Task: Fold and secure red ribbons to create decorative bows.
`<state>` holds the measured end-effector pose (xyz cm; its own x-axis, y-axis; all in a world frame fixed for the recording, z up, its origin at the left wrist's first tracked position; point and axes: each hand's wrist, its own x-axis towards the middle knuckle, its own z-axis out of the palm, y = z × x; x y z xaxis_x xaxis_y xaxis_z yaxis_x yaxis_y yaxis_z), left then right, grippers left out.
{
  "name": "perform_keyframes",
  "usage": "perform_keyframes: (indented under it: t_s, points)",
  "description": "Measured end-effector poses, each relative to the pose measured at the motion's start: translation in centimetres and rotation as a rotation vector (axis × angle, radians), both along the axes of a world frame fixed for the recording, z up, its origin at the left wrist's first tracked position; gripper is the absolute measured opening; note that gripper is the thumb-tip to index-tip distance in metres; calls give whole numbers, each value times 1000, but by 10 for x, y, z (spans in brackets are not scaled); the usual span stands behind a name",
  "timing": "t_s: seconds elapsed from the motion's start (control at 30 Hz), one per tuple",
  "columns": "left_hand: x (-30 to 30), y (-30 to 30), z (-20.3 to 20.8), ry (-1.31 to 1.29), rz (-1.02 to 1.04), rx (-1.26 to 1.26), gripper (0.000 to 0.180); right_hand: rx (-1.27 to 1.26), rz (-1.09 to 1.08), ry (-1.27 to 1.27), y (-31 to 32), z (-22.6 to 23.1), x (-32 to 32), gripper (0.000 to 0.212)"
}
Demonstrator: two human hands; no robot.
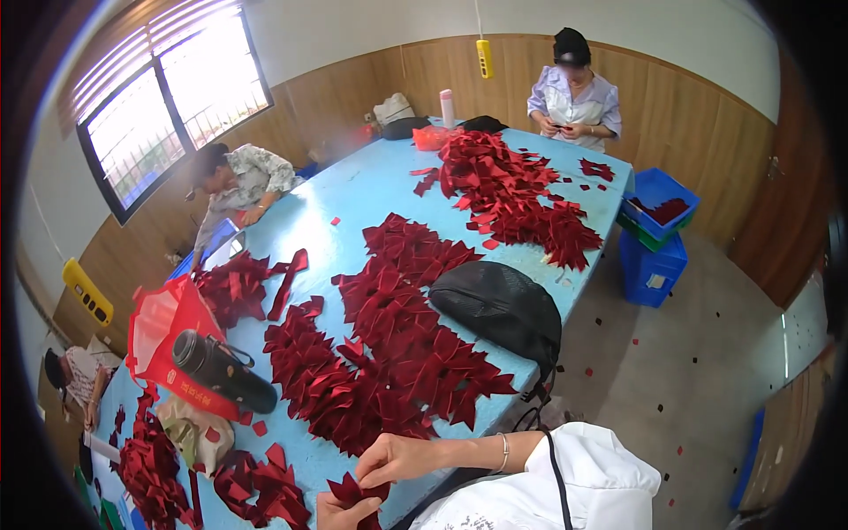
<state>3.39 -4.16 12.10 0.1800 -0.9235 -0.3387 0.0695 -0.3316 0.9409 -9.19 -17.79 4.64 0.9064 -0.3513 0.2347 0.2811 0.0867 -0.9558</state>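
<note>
Near the lower edge, my left hand [347,511] is closed on a dark red cloth piece [344,491] with pointed corners. My right hand [397,458], a bracelet on its wrist, pinches at the upper edge of the same piece with its fingertips. Just beyond my hands, a large heap of dark red cloth pieces [389,344] spreads over the blue table [309,199]. A smaller pile of red pieces [265,486] lies left of my left hand.
A black mesh bag [497,309] lies right of the heap. Left stand a dark thermos [225,371] and a red bag [163,318]. Co-workers sit around the table, one [576,93] at the far end. Blue crates [654,265] stand on the floor at right.
</note>
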Motion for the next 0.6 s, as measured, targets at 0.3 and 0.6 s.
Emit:
perform_keyframes:
  t_s: [0.3, 0.6]
  points:
    - [-1, -16, -29, -88, 118, -109, 22, 26, -86, -13, -10, 5, -13, 18]
    - [-19, -27, -28, -138, 201, -193, 21, 113, -85, 49, -24, -6, -21, 21]
